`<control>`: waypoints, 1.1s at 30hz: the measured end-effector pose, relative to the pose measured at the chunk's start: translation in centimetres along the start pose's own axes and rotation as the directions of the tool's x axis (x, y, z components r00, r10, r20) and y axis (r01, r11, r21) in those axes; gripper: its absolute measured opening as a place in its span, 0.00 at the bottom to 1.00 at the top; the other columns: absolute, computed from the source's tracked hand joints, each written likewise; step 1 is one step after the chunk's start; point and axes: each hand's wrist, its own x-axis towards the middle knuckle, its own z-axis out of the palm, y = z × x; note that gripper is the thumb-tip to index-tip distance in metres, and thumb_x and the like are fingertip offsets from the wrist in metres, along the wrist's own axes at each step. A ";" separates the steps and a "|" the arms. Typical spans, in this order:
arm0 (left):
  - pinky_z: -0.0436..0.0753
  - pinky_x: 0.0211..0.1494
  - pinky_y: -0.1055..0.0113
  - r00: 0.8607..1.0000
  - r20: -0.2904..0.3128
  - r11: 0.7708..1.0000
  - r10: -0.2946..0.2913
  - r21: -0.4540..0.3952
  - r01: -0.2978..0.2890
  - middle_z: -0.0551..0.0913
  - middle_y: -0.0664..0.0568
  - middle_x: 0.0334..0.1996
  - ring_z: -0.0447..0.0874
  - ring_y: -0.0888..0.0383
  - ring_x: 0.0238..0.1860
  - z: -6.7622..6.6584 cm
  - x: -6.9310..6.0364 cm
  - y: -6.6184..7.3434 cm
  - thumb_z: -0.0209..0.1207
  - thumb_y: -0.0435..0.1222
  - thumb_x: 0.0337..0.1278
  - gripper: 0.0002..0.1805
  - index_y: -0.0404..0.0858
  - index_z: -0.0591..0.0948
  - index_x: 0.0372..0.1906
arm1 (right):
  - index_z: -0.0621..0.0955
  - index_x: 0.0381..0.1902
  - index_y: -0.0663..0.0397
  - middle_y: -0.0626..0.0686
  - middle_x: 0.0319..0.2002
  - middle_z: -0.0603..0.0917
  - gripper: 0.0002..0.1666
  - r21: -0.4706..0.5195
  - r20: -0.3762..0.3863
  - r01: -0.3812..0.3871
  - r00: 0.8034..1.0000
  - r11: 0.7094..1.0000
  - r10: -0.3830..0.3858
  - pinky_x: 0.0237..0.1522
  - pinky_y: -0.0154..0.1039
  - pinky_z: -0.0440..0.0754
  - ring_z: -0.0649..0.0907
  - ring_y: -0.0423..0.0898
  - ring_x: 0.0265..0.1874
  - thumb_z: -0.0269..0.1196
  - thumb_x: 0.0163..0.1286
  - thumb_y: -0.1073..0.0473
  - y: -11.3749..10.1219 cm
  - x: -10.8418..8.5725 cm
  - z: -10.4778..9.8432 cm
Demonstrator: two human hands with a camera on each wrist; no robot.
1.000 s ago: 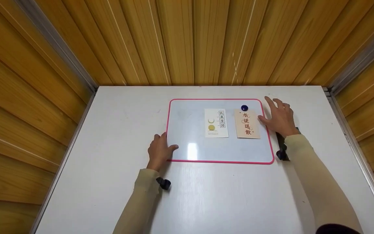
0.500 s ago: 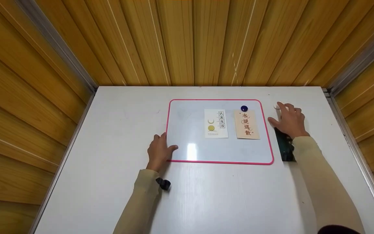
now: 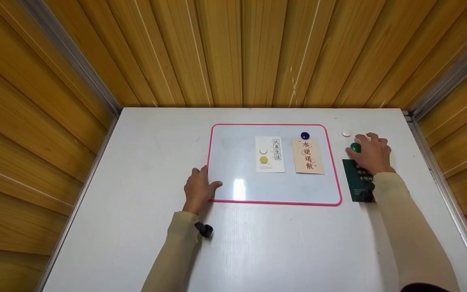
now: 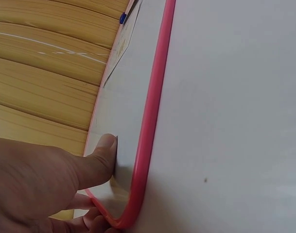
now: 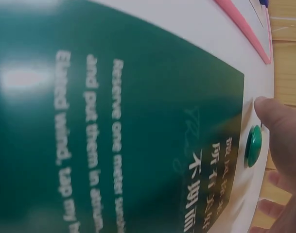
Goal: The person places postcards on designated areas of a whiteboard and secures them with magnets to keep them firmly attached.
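Note:
My left hand [image 3: 199, 188] holds the lower left corner of a pink-framed whiteboard [image 3: 233, 154]. In the left wrist view its thumb [image 4: 105, 154] lies on the board's face and the other fingers are at the pink edge. My right hand [image 3: 374, 154] is over the table, its thumb and fingers parted around a round green magnet [image 3: 355, 147]. In the right wrist view the green magnet [image 5: 254, 146] sits on the table between thumb and fingers, and I see no firm grip on it. A dark green printed card [image 3: 354, 184] lies partly under my right wrist.
On the board are a white card [image 3: 270, 164] with a moon drawing and a beige card [image 3: 308, 156] with a dark blue magnet [image 3: 305, 136] at its top. A white magnet [image 3: 346, 133] lies right of the board. Wood-panelled walls [image 3: 225, 52] enclose the white table [image 3: 258, 251].
My right hand has moved right, away from the board's edge, to the green magnet. The white magnet, the green magnet and more of the green card now show. My left hand stays put.

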 end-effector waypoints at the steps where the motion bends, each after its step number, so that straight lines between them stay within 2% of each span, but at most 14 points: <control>1: 0.82 0.46 0.51 1.000 0.000 1.000 0.000 0.001 0.000 0.79 0.41 0.45 0.80 0.48 0.39 0.0 0.0 0.0 0.76 0.45 0.53 0.38 0.33 0.77 0.67 | 0.66 0.73 0.62 0.76 0.72 0.56 0.41 -0.001 0.004 -0.003 1.000 1.000 0.003 0.64 0.77 0.55 0.57 0.80 0.66 0.61 0.74 0.41 0.1 0.0 -0.1; 6: 0.82 0.48 0.51 1.000 0.006 1.000 -0.008 0.000 0.008 0.79 0.41 0.46 0.80 0.48 0.40 0.0 0.0 0.0 0.76 0.45 0.53 0.39 0.34 0.77 0.67 | 0.68 0.71 0.64 0.79 0.71 0.57 0.39 -0.010 0.007 -0.010 1.000 1.000 0.010 0.62 0.78 0.57 0.58 0.82 0.64 0.61 0.75 0.42 0.8 -0.1 -0.3; 16: 0.82 0.48 0.50 1.000 0.002 1.000 -0.008 -0.004 0.008 0.78 0.40 0.45 0.81 0.46 0.41 -0.1 0.0 0.0 0.77 0.45 0.52 0.41 0.33 0.76 0.69 | 0.72 0.67 0.68 0.79 0.68 0.62 0.34 -0.011 -0.052 0.003 0.999 1.000 -0.003 0.56 0.79 0.62 0.63 0.83 0.59 0.60 0.76 0.46 1.6 -0.4 -0.1; 33: 0.82 0.48 0.51 1.000 -0.001 1.000 -0.005 -0.007 0.005 0.79 0.40 0.46 0.81 0.48 0.41 0.0 0.0 0.0 0.77 0.45 0.53 0.41 0.33 0.75 0.69 | 0.72 0.64 0.73 0.80 0.67 0.63 0.35 0.039 -0.031 -0.030 0.999 0.999 0.031 0.56 0.75 0.64 0.64 0.80 0.57 0.60 0.77 0.46 1.7 -0.4 0.1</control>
